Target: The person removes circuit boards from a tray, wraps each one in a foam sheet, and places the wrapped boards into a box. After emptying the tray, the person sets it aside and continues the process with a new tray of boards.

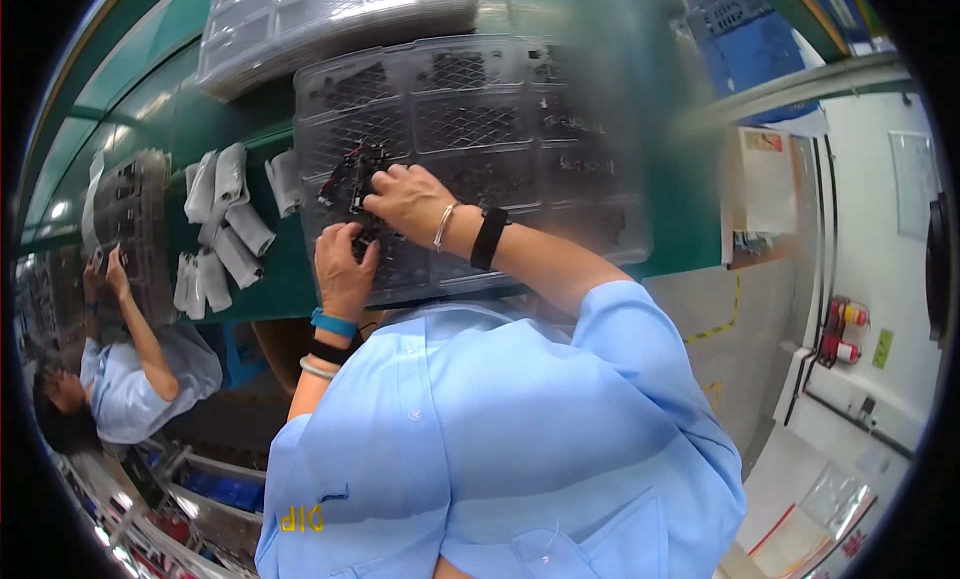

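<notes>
A clear plastic compartment tray (475, 164) lies on the green bench, with small dark parts in its cells. Over its left side, my right hand (410, 201) reaches in with bent fingers pressed together at the edge of a dark cluster of parts (362, 169) with bits of red. Just nearer to me, my left hand (345, 271) is curled, thumb and fingers drawn in around something dark at the tray's near left. What either hand holds is too small and too covered to name. Wristbands circle both wrists.
Stacked clear trays (340, 24) stand at the back. White wrapped bundles (225, 214) lie left of the tray. Farther left, a co-worker (150, 369) handles something by another tray stack (140, 239). A blue crate (750, 59) sits at the far right, near a metal rail (800, 91).
</notes>
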A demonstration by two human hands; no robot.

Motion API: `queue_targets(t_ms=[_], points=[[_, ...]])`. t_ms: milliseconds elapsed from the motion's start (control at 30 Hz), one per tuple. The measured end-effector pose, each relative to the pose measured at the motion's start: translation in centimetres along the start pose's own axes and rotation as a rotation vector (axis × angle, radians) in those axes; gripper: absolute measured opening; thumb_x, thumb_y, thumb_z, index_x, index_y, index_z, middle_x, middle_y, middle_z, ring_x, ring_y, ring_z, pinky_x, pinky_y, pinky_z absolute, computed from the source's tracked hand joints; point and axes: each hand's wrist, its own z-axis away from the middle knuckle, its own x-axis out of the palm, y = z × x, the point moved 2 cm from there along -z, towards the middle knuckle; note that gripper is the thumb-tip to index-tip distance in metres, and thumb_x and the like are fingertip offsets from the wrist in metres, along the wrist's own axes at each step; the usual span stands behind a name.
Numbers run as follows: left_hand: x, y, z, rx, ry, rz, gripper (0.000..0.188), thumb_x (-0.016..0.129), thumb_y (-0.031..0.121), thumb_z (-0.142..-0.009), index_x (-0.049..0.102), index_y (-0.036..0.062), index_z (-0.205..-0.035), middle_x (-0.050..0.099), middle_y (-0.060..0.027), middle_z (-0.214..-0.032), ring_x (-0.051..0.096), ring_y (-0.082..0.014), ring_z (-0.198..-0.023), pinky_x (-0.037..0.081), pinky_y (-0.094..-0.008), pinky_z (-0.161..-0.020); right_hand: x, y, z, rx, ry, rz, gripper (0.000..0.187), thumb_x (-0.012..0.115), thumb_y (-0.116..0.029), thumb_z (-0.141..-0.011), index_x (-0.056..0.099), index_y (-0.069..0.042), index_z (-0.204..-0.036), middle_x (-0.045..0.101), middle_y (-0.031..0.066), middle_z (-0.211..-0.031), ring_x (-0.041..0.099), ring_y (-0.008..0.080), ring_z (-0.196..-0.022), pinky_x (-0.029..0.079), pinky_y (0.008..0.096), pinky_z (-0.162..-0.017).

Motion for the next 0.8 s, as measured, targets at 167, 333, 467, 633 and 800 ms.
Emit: queue_targets(t_ms=[167, 333, 467, 633, 800], points=[[-2.1, 1.5, 0.0, -0.186, -0.047, 0.513, 0.034, 0.067, 0.006, -0.080, 0.056, 0.0043, -0.112, 0.056, -0.0075, -0.100, 0.056, -0.0170, -0.084, 0.047, -0.0272, -0.073, -4.1, -0.2, 2.4, 0.050, 0.071, -0.083, 0.017, 0.064, -0.014, -0.075, 0.063, -0.014, -0.093, 0.055, 0.0057, -0.093, 0.055, 0.0236, -0.093, 0.045, 0.0336, -0.077], [-3.1, 2.2, 0.0, -0.252, -0.055, 0.824, 0.034, 0.063, 0.000, -0.082, 0.055, 0.0043, -0.114, 0.056, -0.0062, -0.106, 0.056, -0.0118, -0.081, 0.048, -0.0232, -0.069, -9.5, 4.5, 10.5, 0.210, 0.270, -0.202, 0.030, 0.072, -0.012, -0.070, 0.061, -0.010, -0.098, 0.056, 0.0086, -0.097, 0.054, 0.0286, -0.095, 0.045, 0.0382, -0.083], [-2.5, 2.5, 1.1, -0.175, -0.117, 0.671, 0.031, 0.060, -0.002, -0.083, 0.056, 0.0042, -0.113, 0.055, -0.0061, -0.108, 0.056, -0.0110, -0.081, 0.048, -0.0227, -0.068, -10.3, 10.2, 18.1, 0.460, 0.134, -0.052, 0.027, 0.071, -0.010, -0.070, 0.059, -0.007, -0.094, 0.055, 0.0101, -0.092, 0.054, 0.0312, -0.090, 0.046, 0.0407, -0.079], [-1.0, 3.3, 2.6, -0.073, -0.183, 0.591, 0.027, 0.057, -0.003, -0.086, 0.058, 0.0041, -0.112, 0.054, -0.0063, -0.114, 0.055, -0.0111, -0.085, 0.047, -0.0218, -0.071, -8.6, 14.7, 22.1, 0.545, 0.060, -0.049, 0.026, 0.070, -0.011, -0.070, 0.058, -0.007, -0.092, 0.055, 0.0111, -0.090, 0.054, 0.0322, -0.090, 0.046, 0.0418, -0.078], [-1.7, 4.2, 2.4, -0.093, -0.143, 0.502, 0.025, 0.056, -0.004, -0.086, 0.059, 0.0031, -0.110, 0.054, -0.0071, -0.112, 0.056, -0.0118, -0.082, 0.047, -0.0220, -0.071, -6.5, 17.8, 21.4, 0.479, 0.059, 0.058, 0.032, 0.075, -0.013, -0.068, 0.059, -0.012, -0.096, 0.056, 0.0081, -0.093, 0.056, 0.0289, -0.091, 0.047, 0.0403, -0.078]])
